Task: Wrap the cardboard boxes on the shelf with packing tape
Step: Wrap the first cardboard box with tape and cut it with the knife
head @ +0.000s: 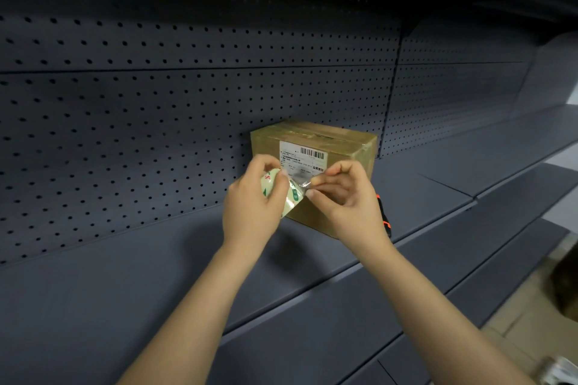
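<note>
Gripping tape roll (pixel 283 194), left hand (pixel 250 206) | box (pixel 328 147) just behind

Dim, even light from the front; dark upper corners, wide-angle bending, blurred lower-right edge.

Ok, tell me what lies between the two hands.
Head view: a short strip of clear tape, pulled from the roll in the left hand, pinched by the right hand.

We log a brown rectangular cardboard box (pixel 344 141) upright on the dark grey metal shelf (pixel 156 259), a clear green-printed packing tape roll (pixel 294 198) raised just before it, loose strip (pixel 301 181) drawn rightward.
</note>
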A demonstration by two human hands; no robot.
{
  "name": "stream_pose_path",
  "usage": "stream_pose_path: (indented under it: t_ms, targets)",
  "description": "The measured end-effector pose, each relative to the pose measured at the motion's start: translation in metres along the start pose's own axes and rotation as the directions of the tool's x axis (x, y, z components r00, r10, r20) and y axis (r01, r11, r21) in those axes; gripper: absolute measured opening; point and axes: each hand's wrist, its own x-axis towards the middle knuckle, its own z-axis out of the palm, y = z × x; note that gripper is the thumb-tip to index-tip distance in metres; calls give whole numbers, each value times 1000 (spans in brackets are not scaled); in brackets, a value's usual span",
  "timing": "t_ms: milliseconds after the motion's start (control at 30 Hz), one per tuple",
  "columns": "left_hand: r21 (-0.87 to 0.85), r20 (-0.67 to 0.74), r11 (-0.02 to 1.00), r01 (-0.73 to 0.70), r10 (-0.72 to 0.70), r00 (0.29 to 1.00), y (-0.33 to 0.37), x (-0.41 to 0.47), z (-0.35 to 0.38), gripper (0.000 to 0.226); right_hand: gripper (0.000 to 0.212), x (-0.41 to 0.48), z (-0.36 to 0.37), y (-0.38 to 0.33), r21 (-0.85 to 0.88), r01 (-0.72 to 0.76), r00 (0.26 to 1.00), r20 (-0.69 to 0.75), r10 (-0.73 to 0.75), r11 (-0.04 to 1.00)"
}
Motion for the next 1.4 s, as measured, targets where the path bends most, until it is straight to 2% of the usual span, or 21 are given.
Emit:
stream_pose_path:
  t_ms: [333,567,833,1133,1267,1400]
  targets:
    - [-43,-35,999,21,-22,999,7,-2,12,5,38,-7,5,7,92,-1,991,-135,13,996]
    - [-21,-23,999,35,-36,999,6,-2,17,5,18,-9,7,19,125,-35,963,-259,67,992]
    - [-17,-28,999,35,-36,999,4,-3,19,8,16,-7,10,22,163,-58,943,-314,107,985]
    - [2,-7,1000,-5,5,1000,-6,-4,17,7,14,-4,14,28,-65,-22,961,-276,3,998]
    - [27,70,998,-65,63,996,-12,-3,7,12,9,-2,16,34,-71,-87,977,-201,71,994]
    - [104,180,992,-67,47,983,-25,-6,-7,32,16,-2,21,46,-135,-187,977,-132,169,973]
